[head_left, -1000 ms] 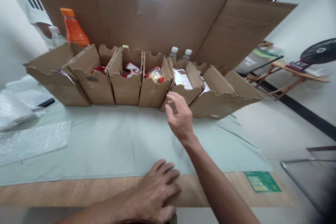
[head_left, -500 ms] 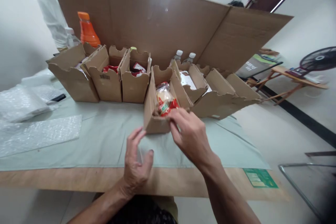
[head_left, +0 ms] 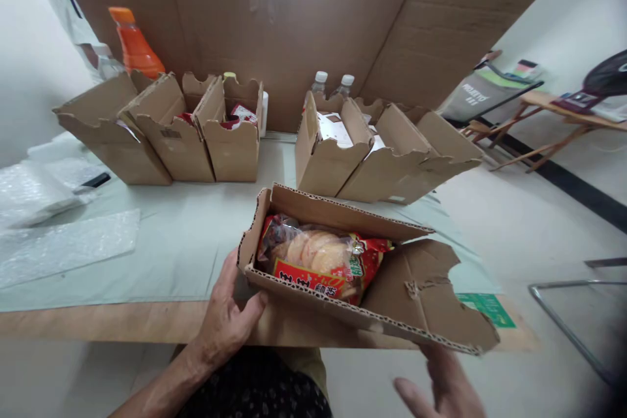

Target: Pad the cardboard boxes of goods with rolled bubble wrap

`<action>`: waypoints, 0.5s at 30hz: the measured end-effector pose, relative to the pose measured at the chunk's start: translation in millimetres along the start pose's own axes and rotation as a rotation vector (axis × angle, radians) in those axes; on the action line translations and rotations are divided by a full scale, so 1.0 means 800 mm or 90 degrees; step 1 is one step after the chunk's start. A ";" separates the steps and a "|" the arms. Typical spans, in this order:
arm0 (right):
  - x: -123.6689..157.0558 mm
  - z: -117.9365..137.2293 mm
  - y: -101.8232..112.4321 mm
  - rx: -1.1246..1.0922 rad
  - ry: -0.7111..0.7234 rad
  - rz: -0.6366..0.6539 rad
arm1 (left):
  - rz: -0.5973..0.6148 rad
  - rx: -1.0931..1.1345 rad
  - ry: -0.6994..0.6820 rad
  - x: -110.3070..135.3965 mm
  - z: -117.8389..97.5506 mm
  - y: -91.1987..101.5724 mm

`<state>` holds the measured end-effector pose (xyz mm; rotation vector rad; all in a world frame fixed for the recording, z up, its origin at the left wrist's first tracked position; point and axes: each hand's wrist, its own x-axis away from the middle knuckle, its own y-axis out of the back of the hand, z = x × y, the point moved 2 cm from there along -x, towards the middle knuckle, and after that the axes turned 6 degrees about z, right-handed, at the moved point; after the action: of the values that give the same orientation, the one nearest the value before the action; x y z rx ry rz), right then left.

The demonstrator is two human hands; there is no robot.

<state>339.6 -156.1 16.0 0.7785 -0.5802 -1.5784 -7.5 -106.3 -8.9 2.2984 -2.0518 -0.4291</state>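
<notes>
An open cardboard box (head_left: 337,323) lies lengthwise across the front of the table, its torn flap toward the right. Inside it rests a red and clear bag of rice crackers (head_left: 323,255), with round pale crackers showing through the plastic. My left hand (head_left: 228,313) holds the box's left end, thumb on the near side and fingers partly hidden by the cardboard. Below the right end of the box is my right hand (head_left: 441,382), slightly blurred. Its thumb stands apart from the fingers, whose tips meet the lower edge of the flap.
Several upright cardboard boxes (head_left: 232,153) stand in a row behind, with a gap between two groups. A tall cardboard panel (head_left: 294,26) backs them. An orange bottle (head_left: 137,46) and clear bottles (head_left: 318,81) show behind. Bubble wrap (head_left: 68,248) lies left; a green card (head_left: 490,310) lies right.
The box with the cracker bag has come out of the row toward me and turned sideways. My left hand has taken its left end; my right hand has moved right and down from its front edge.
</notes>
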 end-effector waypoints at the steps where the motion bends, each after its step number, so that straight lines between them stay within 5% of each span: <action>1: -0.004 0.000 -0.013 -0.002 0.011 0.014 | 0.016 0.000 0.014 0.000 0.000 -0.003; 5: -0.077 0.038 -0.057 -0.054 0.046 0.012 | -0.007 -0.027 0.014 -0.024 -0.005 0.005; 10: -0.211 0.088 -0.109 -0.136 0.132 0.083 | -0.074 -0.136 -0.026 -0.115 0.002 0.045; 15: -0.247 0.067 -0.155 -0.065 0.128 0.077 | 0.006 -0.329 0.033 -0.154 0.028 0.066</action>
<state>228.5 54.8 -10.6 0.7991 -0.3911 -1.3888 -74.8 11.3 3.0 1.9642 -1.6736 -0.7813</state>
